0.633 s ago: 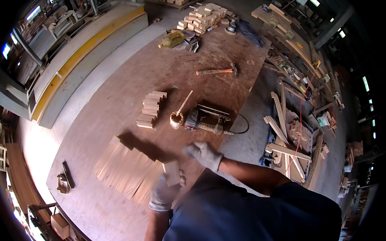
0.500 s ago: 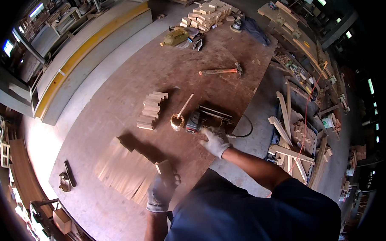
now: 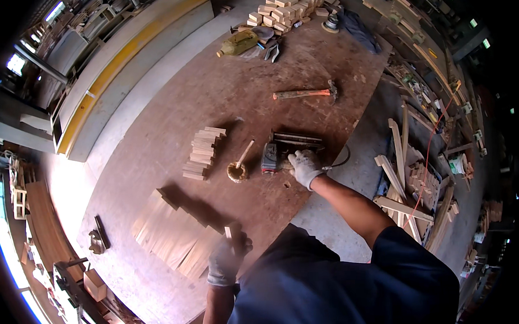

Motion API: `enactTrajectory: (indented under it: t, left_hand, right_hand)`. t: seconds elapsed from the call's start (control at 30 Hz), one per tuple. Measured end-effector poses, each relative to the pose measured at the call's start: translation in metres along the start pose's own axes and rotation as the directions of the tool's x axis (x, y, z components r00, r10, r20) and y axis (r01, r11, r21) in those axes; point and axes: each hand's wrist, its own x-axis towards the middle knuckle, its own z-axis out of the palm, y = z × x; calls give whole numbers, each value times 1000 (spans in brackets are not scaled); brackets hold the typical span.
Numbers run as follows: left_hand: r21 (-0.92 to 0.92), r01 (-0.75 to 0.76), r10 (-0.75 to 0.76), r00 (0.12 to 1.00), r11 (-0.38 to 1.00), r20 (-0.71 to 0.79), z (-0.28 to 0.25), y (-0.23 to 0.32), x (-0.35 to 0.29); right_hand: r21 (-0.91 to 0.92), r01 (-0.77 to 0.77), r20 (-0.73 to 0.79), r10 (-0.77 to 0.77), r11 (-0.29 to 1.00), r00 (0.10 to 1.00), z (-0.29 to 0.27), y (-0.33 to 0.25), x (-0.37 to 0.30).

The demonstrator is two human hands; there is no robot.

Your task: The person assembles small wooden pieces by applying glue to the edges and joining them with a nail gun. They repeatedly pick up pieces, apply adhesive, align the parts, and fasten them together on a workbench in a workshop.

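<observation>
My gloved left hand (image 3: 224, 263) is closed around a small light wooden block (image 3: 228, 233), whose end sticks up past the fingers; the hand is slightly blurred. Beside it lies a stepped row of flat wooden pieces (image 3: 176, 236). My gloved right hand (image 3: 306, 169) lies on the near right side of a corded power tool (image 3: 269, 157) with a grey and red body, its fingers bent over it; the hand partly hides the tool. Just left of the tool stands a small round pot (image 3: 237, 172) with a stick (image 3: 245, 153) leaning in it.
A short stack of wooden blocks (image 3: 204, 153) and a hammer (image 3: 306, 94) lie on the brown tabletop (image 3: 155, 131). At its far end are a yellowish container (image 3: 238, 43) and a block pile (image 3: 285, 11). A hand plane (image 3: 97, 239) sits left. Scrap lumber (image 3: 406, 202) fills the right side.
My right hand has moved forward and right, onto the power tool. The block in my left hand has turned and shows a narrower side. The whole view has shifted slightly.
</observation>
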Motion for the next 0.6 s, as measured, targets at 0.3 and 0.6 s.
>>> enactTrajectory:
  t: [0.3, 0.6]
  left_hand:
    - [531, -130, 139, 990, 837, 23, -20, -2, -5]
    - [868, -350, 325, 915, 351, 237, -64, 1, 7]
  right_hand:
    - [165, 2, -270, 43, 986, 962, -11, -40, -59]
    - [664, -173, -64, 286, 727, 956, -32, -109, -80]
